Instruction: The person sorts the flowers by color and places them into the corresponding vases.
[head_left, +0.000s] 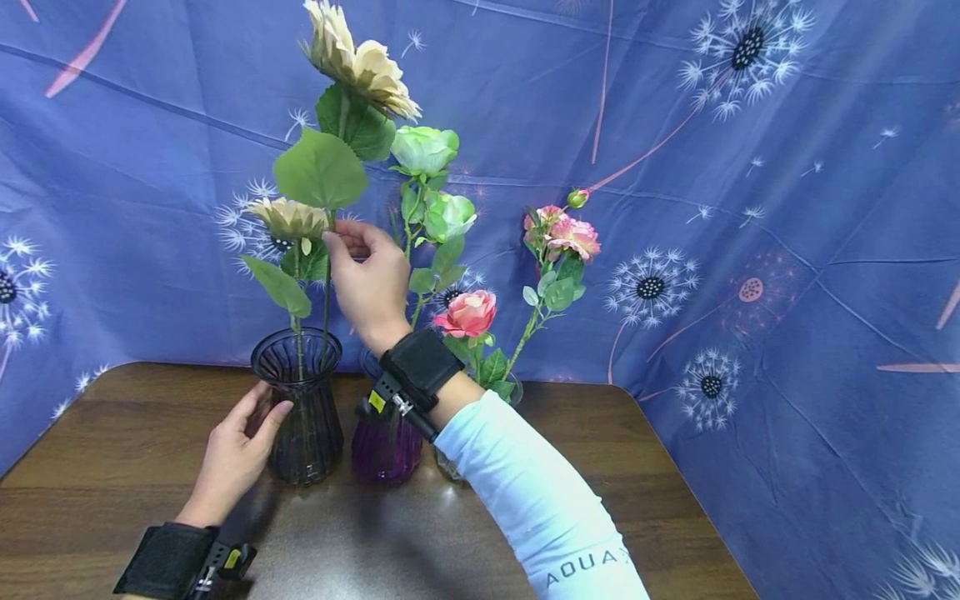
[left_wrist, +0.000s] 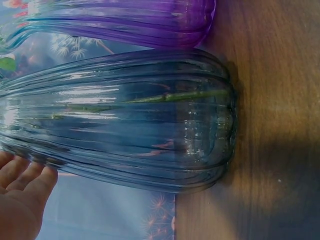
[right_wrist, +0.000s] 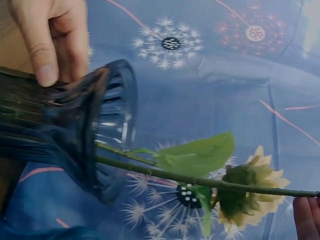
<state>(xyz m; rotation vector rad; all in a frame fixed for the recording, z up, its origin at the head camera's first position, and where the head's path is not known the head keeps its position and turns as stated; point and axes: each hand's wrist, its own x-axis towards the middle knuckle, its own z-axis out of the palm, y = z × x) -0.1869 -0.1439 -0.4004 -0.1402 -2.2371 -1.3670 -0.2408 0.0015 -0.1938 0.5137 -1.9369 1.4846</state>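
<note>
My right hand [head_left: 371, 279] pinches the green stem [right_wrist: 240, 188] of a tall artificial cream flower [head_left: 360, 62] with broad green leaves. The stem's lower part runs down into a dark blue-grey ribbed glass vase [head_left: 303, 433]. A second, shorter cream flower [head_left: 288, 218] stands in the same vase, its head left of my right hand. With fairly straight fingers and thumb, my left hand [head_left: 236, 454] touches the vase's left side just under the flared rim; in the left wrist view its fingertips [left_wrist: 48, 175] rest against the glass. Part of my right fingers is hidden in the right wrist view.
Right beside the dark vase stands a purple glass vase [head_left: 386, 450] with green-white roses [head_left: 423, 152]. A further glass vase [head_left: 448, 465], mostly behind my right forearm, holds pink flowers [head_left: 468, 314]. All stand on a brown wooden table [head_left: 90, 442] before a blue dandelion-print cloth [head_left: 525, 83].
</note>
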